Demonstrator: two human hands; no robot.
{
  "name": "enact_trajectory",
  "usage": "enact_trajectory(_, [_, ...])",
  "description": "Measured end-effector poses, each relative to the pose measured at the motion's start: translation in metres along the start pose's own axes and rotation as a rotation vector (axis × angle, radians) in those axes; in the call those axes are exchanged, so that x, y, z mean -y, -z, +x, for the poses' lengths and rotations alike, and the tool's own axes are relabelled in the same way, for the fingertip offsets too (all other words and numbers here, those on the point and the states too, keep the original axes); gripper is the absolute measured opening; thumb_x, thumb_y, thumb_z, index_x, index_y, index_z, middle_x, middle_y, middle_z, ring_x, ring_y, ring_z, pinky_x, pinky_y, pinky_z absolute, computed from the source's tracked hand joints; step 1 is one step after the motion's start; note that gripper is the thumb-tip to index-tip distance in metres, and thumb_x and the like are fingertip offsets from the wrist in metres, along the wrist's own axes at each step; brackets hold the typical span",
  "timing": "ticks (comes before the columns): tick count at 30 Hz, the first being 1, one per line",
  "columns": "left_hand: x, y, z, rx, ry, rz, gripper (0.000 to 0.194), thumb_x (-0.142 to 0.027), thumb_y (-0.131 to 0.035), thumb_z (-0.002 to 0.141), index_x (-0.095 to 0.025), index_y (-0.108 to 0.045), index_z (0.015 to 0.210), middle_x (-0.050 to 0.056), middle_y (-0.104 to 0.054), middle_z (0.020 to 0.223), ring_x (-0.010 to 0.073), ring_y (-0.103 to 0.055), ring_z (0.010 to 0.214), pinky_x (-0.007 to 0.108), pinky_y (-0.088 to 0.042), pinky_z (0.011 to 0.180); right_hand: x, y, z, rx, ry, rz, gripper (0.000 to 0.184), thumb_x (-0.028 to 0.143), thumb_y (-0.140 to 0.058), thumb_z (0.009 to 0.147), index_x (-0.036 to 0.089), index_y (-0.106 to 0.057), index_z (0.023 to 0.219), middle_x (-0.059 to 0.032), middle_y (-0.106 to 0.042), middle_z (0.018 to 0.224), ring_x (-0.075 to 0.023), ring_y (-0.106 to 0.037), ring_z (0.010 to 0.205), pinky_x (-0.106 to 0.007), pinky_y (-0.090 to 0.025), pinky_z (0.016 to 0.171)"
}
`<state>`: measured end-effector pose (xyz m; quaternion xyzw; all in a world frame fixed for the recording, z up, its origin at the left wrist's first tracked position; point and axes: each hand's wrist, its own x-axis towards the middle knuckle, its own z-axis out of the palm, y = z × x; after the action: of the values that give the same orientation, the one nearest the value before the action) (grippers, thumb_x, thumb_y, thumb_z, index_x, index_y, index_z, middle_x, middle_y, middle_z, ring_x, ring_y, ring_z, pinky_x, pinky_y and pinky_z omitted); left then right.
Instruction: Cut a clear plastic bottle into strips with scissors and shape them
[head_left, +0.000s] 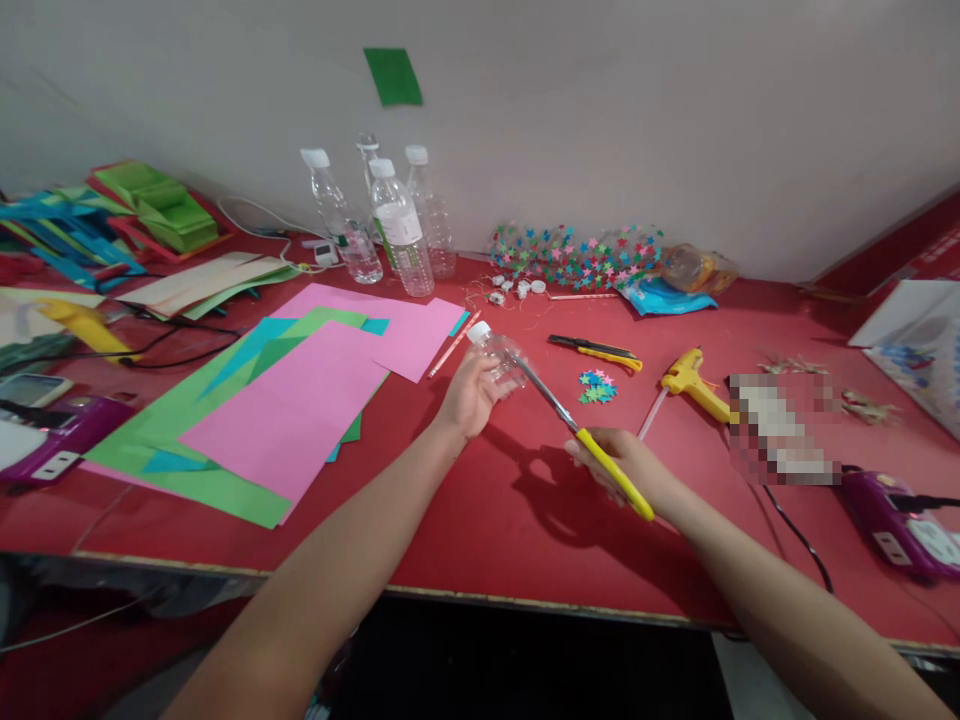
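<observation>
My left hand grips a small clear plastic bottle with a white cap, held tilted above the red table. In my right hand are yellow-handled scissors, gripped by the handles. Their metal blades point up and left and touch the bottle's side. A small pile of coloured paper stars lies just beyond the scissors.
Pink and green paper sheets lie left of my hands. Several water bottles stand at the back by the wall. A yellow utility knife, a yellow glue gun, a bag of stars and purple power strips are around.
</observation>
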<state>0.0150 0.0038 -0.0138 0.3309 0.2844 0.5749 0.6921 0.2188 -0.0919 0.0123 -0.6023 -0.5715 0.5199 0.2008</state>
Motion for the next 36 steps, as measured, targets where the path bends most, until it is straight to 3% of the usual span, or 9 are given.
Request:
enact_trajectory(5, [0.002,-0.002,0.001,-0.046,-0.001,0.041,0.035,-0.026,-0.065,0.071,-0.020,-0.054,0.103,0.002,-0.066,0.095,0.0210,-0.067,0.094,0.047,-0.052,0.093,0.001,0.002,0.001,0.023,0.014,-0.004,0.052,0.071,-0.063,0.073,0.021,-0.046,0.066,0.0082,-0.038,0.043,-0.0069,-0.035,0.034,-0.022,-0.027,0.036])
enact_trajectory(11, [0.001,-0.001,0.006,-0.076,-0.072,0.082,0.032,-0.030,-0.071,0.073,-0.021,-0.054,0.099,0.001,-0.065,0.091,0.0187,-0.067,0.091,0.042,-0.053,0.090,-0.001,0.007,-0.001,0.053,0.057,-0.033,0.051,0.070,-0.055,0.081,0.022,-0.044,0.069,0.0083,-0.038,0.046,-0.0083,-0.040,0.035,-0.023,-0.031,0.038])
enact_trajectory(18, [-0.008,0.009,0.015,-0.203,-0.108,-0.040,0.027,-0.031,-0.069,0.076,-0.020,-0.055,0.095,0.001,-0.067,0.086,0.0165,-0.069,0.085,0.040,-0.053,0.091,0.002,0.014,-0.007,0.109,0.192,-0.274,0.052,0.068,-0.059,0.080,0.021,-0.041,0.067,0.0064,-0.041,0.054,-0.0080,-0.039,0.048,-0.021,-0.028,0.045])
enact_trajectory(22, [-0.010,-0.001,0.008,-0.147,-0.126,-0.042,0.025,-0.029,-0.072,0.075,-0.018,-0.056,0.092,0.000,-0.066,0.082,0.0155,-0.069,0.079,0.037,-0.055,0.084,-0.003,0.014,-0.006,0.129,0.151,-0.223,0.052,0.070,-0.054,0.082,0.021,-0.042,0.070,0.0063,-0.042,0.053,-0.0087,-0.042,0.045,-0.022,-0.030,0.044])
enact_trajectory(27, [-0.007,-0.013,-0.002,-0.094,-0.128,-0.057,0.026,-0.028,-0.072,0.076,-0.019,-0.057,0.095,0.000,-0.067,0.086,0.0164,-0.069,0.082,0.037,-0.055,0.087,-0.009,0.012,-0.006,0.200,0.173,-0.089,0.055,0.073,-0.045,0.086,0.019,-0.049,0.078,0.0067,-0.042,0.054,-0.0085,-0.043,0.043,-0.023,-0.035,0.044])
enact_trajectory(36, [-0.011,-0.007,0.005,-0.146,-0.155,-0.091,0.019,-0.024,-0.068,0.079,-0.020,-0.056,0.093,0.000,-0.067,0.083,0.0169,-0.069,0.082,0.040,-0.054,0.089,-0.013,0.012,-0.005,0.184,0.197,-0.116,0.053,0.071,-0.045,0.088,0.019,-0.050,0.079,0.0062,-0.044,0.053,-0.0085,-0.044,0.042,-0.023,-0.034,0.043])
